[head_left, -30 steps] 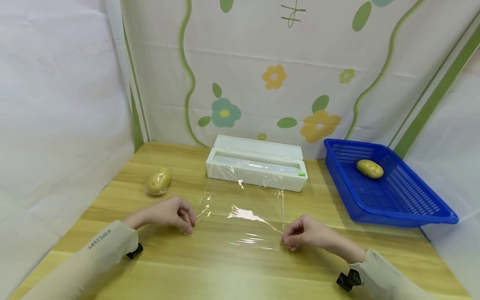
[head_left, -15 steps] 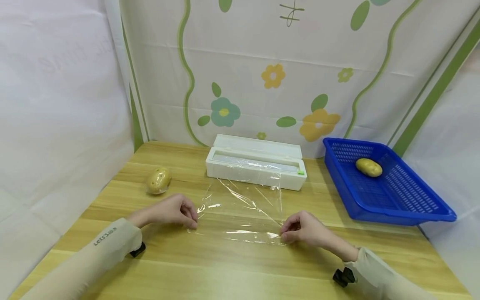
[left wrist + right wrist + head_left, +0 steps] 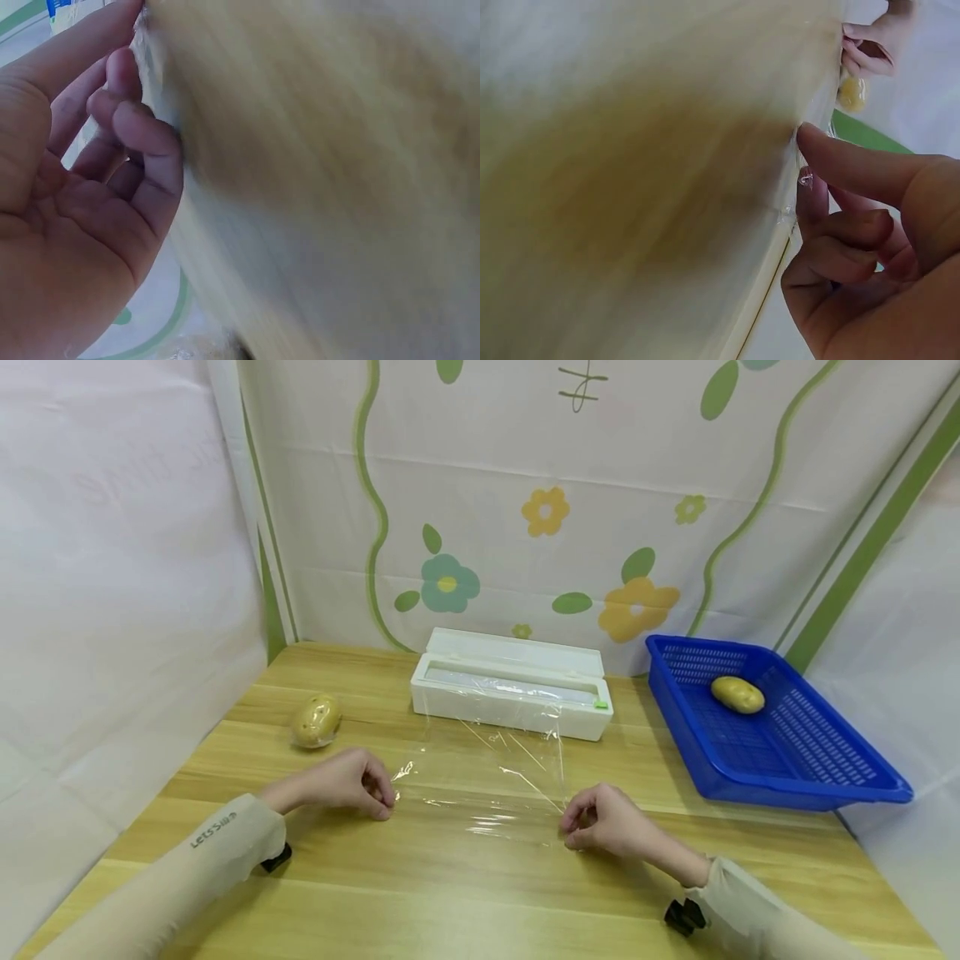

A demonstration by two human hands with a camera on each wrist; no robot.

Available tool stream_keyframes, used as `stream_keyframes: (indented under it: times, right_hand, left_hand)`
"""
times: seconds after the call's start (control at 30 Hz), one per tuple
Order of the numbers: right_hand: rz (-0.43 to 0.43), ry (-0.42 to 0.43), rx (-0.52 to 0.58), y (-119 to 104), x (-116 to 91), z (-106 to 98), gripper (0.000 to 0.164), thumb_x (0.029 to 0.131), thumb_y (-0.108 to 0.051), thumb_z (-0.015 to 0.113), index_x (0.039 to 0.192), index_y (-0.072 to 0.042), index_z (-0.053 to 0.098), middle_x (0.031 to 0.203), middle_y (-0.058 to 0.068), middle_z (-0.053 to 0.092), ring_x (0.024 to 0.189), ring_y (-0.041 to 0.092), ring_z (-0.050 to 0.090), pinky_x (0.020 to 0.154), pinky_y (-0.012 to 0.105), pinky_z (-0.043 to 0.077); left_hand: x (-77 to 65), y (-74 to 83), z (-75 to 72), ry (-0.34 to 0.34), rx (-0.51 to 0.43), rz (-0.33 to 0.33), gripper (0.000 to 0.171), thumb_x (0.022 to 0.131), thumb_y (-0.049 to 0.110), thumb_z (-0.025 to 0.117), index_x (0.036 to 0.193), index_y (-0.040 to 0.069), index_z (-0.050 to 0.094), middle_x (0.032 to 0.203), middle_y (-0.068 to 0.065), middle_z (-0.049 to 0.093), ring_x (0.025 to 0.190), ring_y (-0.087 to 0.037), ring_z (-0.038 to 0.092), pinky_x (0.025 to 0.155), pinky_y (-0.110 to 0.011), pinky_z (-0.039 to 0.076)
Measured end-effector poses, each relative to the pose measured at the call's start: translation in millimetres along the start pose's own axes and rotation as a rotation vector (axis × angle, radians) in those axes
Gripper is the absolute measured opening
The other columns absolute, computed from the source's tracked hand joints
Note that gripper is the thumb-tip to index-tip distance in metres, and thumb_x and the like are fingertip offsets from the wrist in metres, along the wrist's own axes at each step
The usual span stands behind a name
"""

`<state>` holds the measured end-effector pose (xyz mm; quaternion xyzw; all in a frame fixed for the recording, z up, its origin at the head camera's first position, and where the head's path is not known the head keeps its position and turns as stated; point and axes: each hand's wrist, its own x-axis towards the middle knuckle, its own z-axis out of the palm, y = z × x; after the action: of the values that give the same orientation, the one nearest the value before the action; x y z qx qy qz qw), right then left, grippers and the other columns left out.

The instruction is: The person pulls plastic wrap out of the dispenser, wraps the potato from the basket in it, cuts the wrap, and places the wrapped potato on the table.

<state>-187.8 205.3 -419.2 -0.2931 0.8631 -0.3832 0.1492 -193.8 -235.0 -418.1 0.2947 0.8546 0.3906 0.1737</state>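
A clear sheet of plastic wrap (image 3: 480,777) stretches from the front of a white wrap dispenser box (image 3: 513,706) toward the person, low over the table. My left hand (image 3: 352,785) pinches the sheet's near left corner between thumb and finger. At the near right corner, my right hand (image 3: 615,822) pinches the film the same way. In the right wrist view, a crumpled edge of the film shows at the thumb and index finger of the right hand (image 3: 870,247). The box's lid stands raised, with the roll inside and a green piece at its right end.
A potato wrapped in film (image 3: 316,721) lies on the wooden table (image 3: 420,910), behind the left hand. To the right stands a blue basket (image 3: 787,793) holding a bare potato (image 3: 738,695). A flowered cloth (image 3: 487,468) hangs behind the table.
Both hands have shifted slightly away from the person and a little closer together, with the film still pinched. Its creases and highlights differ, and the sheet looks slacker. Box, basket and potatoes have stayed put.
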Motion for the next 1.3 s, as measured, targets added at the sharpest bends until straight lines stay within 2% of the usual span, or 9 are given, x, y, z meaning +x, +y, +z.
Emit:
stream_keyframes:
  times: [0.23, 0.43, 0.57, 0.7, 0.9, 1.03, 1.13, 1.2, 1.3]
  right_hand:
    - [0.007, 0.023, 0.0, 0, -2, 1, 0.011, 0.078, -0.007, 0.084, 0.081, -0.01, 0.073, 0.073, -0.003, 0.067, 0.064, 0.011, 0.058, 0.056, 0.023, 0.047]
    - [0.091, 0.126, 0.139, 3, -9, -3, 0.023, 0.069, 0.005, 0.085, 0.087, -0.001, 0.072, 0.077, 0.006, 0.068, 0.065, 0.018, 0.062, 0.053, 0.024, 0.049]
    - [0.153, 0.154, 0.255, 5, -17, -14, 0.029, 0.066, 0.008, 0.085, 0.091, 0.005, 0.069, 0.079, 0.011, 0.067, 0.063, 0.017, 0.059, 0.05, 0.022, 0.046]
    - [0.143, 0.165, 0.281, 4, -24, -34, 0.034, 0.069, 0.002, 0.085, 0.098, 0.009, 0.068, 0.081, 0.013, 0.067, 0.062, 0.013, 0.057, 0.05, 0.022, 0.044]
    - [0.04, 0.237, 0.189, -3, -35, -83, 0.023, 0.084, -0.012, 0.08, 0.101, 0.0, 0.071, 0.087, 0.013, 0.07, 0.068, 0.019, 0.063, 0.055, 0.032, 0.054]
    - [0.009, 0.305, 0.154, -4, -42, -133, 0.025, 0.089, -0.014, 0.075, 0.11, 0.0, 0.071, 0.1, 0.017, 0.069, 0.083, 0.026, 0.067, 0.068, 0.037, 0.057]
    - [0.004, 0.362, 0.104, 3, -46, -178, 0.031, 0.091, -0.014, 0.073, 0.118, 0.0, 0.068, 0.111, 0.017, 0.067, 0.095, 0.025, 0.066, 0.076, 0.033, 0.056]
    - [-0.001, 0.379, 0.12, 14, -45, -209, 0.034, 0.093, -0.009, 0.07, 0.124, 0.002, 0.065, 0.117, 0.017, 0.066, 0.103, 0.023, 0.064, 0.083, 0.029, 0.053]
    - [-0.023, 0.374, 0.227, 35, -41, -250, 0.039, 0.095, 0.001, 0.064, 0.132, 0.008, 0.056, 0.124, 0.016, 0.064, 0.112, 0.02, 0.061, 0.089, 0.024, 0.049]
  left_hand:
    - [1.2, 4.2, -2.1, -0.029, -0.002, -0.031, 0.007, 0.079, 0.014, 0.084, 0.082, 0.014, 0.078, 0.079, 0.004, 0.071, 0.071, -0.013, 0.063, 0.064, -0.025, 0.052]
    - [2.1, 4.8, -3.3, -0.005, 0.028, -0.068, 0.012, 0.076, 0.016, 0.087, 0.078, 0.016, 0.075, 0.076, 0.004, 0.068, 0.068, -0.011, 0.059, 0.06, -0.024, 0.049]
    - [2.5, 5.0, -3.2, -0.008, 0.021, -0.077, 0.014, 0.075, 0.015, 0.087, 0.078, 0.015, 0.074, 0.074, 0.002, 0.067, 0.067, -0.011, 0.058, 0.06, -0.023, 0.048]
    - [2.4, 4.6, -3.4, -0.011, 0.022, -0.08, 0.015, 0.074, 0.015, 0.088, 0.077, 0.015, 0.073, 0.073, 0.001, 0.066, 0.067, -0.011, 0.057, 0.06, -0.023, 0.047]
    - [1.4, 3.6, -4.2, -0.017, 0.023, -0.064, 0.014, 0.074, 0.015, 0.088, 0.078, 0.015, 0.074, 0.073, 0.003, 0.067, 0.067, -0.011, 0.058, 0.06, -0.023, 0.049]
    - [3.0, 0.1, -4.2, -0.019, 0.022, -0.053, 0.012, 0.074, 0.015, 0.087, 0.078, 0.016, 0.076, 0.073, 0.004, 0.068, 0.066, -0.01, 0.059, 0.059, -0.024, 0.05]
    - [3.3, -2.7, -3.5, -0.011, 0.019, -0.047, 0.012, 0.074, 0.016, 0.088, 0.079, 0.017, 0.076, 0.074, 0.005, 0.069, 0.066, -0.009, 0.059, 0.06, -0.024, 0.05]
    - [3.1, -4.4, -2.9, -0.006, 0.012, -0.038, 0.012, 0.074, 0.017, 0.088, 0.079, 0.018, 0.077, 0.075, 0.005, 0.069, 0.067, -0.009, 0.06, 0.06, -0.024, 0.05]
    - [2.8, -6.0, -2.2, 0.004, -0.002, -0.016, 0.012, 0.074, 0.018, 0.088, 0.08, 0.017, 0.077, 0.075, 0.005, 0.069, 0.067, -0.01, 0.06, 0.059, -0.024, 0.05]
